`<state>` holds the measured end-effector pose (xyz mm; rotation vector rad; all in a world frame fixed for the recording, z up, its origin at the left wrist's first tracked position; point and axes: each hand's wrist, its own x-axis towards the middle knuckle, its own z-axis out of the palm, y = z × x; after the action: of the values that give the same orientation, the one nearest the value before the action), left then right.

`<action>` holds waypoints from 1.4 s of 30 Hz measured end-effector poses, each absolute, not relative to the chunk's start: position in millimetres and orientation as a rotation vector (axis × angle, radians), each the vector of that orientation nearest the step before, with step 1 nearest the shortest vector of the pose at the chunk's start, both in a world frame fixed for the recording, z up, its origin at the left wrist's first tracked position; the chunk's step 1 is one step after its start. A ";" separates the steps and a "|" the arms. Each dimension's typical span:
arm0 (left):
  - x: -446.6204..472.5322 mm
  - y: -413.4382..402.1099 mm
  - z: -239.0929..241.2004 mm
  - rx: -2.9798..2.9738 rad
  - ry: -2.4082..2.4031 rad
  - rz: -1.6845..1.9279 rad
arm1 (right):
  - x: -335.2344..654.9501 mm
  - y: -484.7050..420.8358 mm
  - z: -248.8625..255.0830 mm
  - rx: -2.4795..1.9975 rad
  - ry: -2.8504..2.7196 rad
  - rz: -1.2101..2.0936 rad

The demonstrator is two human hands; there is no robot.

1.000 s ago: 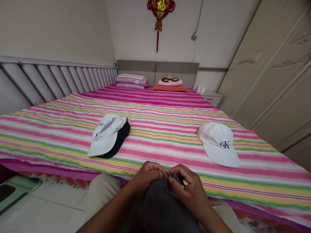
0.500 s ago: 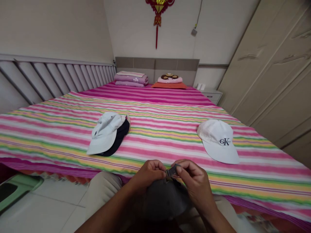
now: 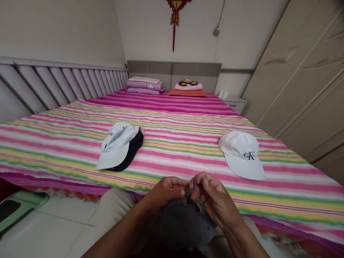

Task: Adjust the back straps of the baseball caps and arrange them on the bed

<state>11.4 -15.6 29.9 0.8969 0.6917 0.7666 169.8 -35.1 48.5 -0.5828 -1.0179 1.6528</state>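
A dark grey cap point(image 3: 182, 224) rests on my lap at the bottom centre. My left hand point(image 3: 168, 190) and my right hand point(image 3: 215, 199) meet above it, fingers pinched on the cap's small grey back strap point(image 3: 194, 184), which stands up between them. On the striped bedsheet point(image 3: 174, 125) ahead lie a pale blue cap point(image 3: 116, 143) stacked on a dark navy cap point(image 3: 131, 154) to the left, and a white cap with a "CK" logo point(image 3: 242, 154) to the right.
The bed's near edge runs just beyond my knees. Folded purple bedding point(image 3: 145, 85) and a pillow with an orange cushion point(image 3: 188, 89) sit at the headboard. A wardrobe point(image 3: 303, 82) stands at right, a green stool point(image 3: 18, 209) at lower left, a bedside cabinet point(image 3: 235, 104) beyond.
The hands have lifted the strap from the cap's back; it now stands upright between the fingertips. The cap sits slightly lower on my lap. The caps on the bed have not moved.
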 end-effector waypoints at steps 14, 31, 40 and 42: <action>11.0 -16.8 20.5 1.003 0.551 0.744 | 177.3 -31.6 45.0 -0.749 -1.049 1.658; 12.6 -20.6 20.6 0.787 0.618 0.635 | 185.9 -28.1 51.3 -1.175 -1.490 1.528; 14.1 -20.2 19.6 0.789 0.652 0.623 | 191.2 -27.8 58.0 -1.146 -1.688 1.515; 14.5 -20.7 19.1 0.806 0.621 0.612 | 192.7 -28.3 61.2 -1.149 -1.733 1.546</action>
<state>14.5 -20.7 19.1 0.8064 0.6210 0.6118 192.7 -28.3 61.2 -1.1495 -1.7330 1.5458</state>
